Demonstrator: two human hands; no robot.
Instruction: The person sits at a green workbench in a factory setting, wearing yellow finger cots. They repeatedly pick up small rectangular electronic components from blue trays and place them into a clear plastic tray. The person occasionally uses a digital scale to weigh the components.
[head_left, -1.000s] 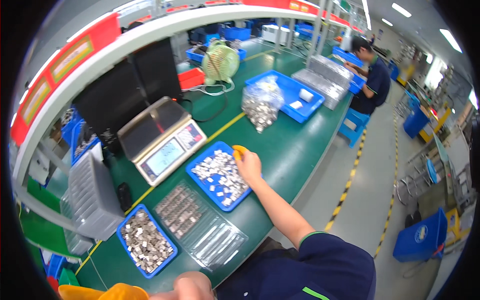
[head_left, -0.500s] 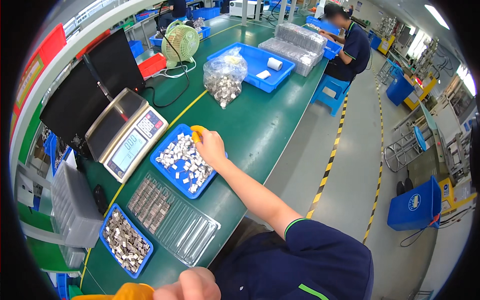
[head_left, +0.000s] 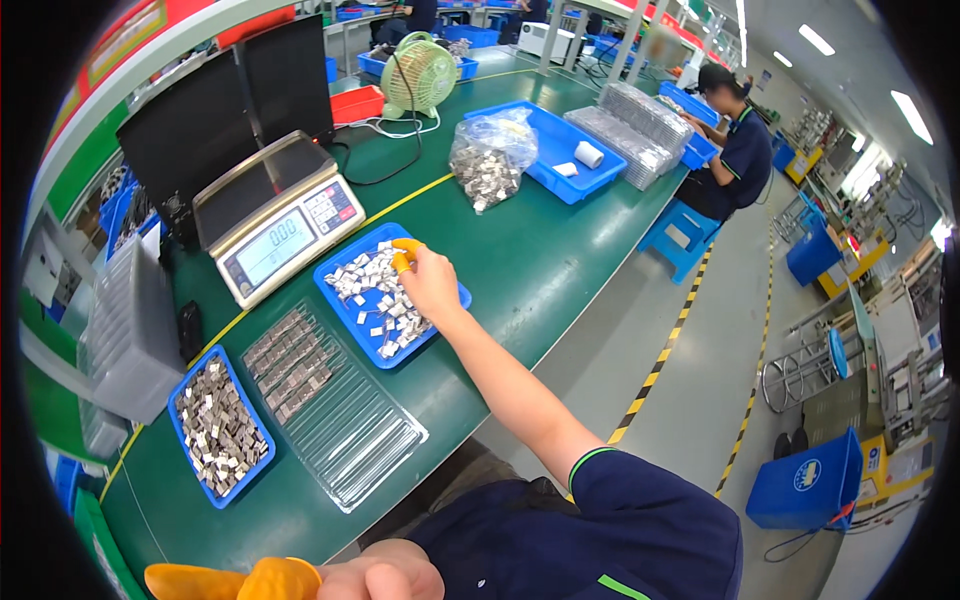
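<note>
My right hand reaches into a blue tray of small white-and-silver rectangular parts. Yellow covers sit on its thumb and a finger, which are bent together at the parts along the far right side; whatever lies between the tips is too small to make out. At the lower edge, close up, is my left hand, its fingers curled and two of them in orange-yellow covers. What it holds, if anything, is hidden. Between the trays lies a clear ribbed plastic tray, its far-left part filled with rows of grey parts.
Left of the ribbed tray stands a second blue tray of grey parts. Beyond are a weighing scale, a bag of parts, a large blue tray, stacked clear trays and a green fan. Another person sits farther along the bench.
The view has shifted, so the bench items sit differently in the picture. My right hand stays at the blue tray, its fingers slightly lower among the parts. More of my left hand's covered fingers shows.
</note>
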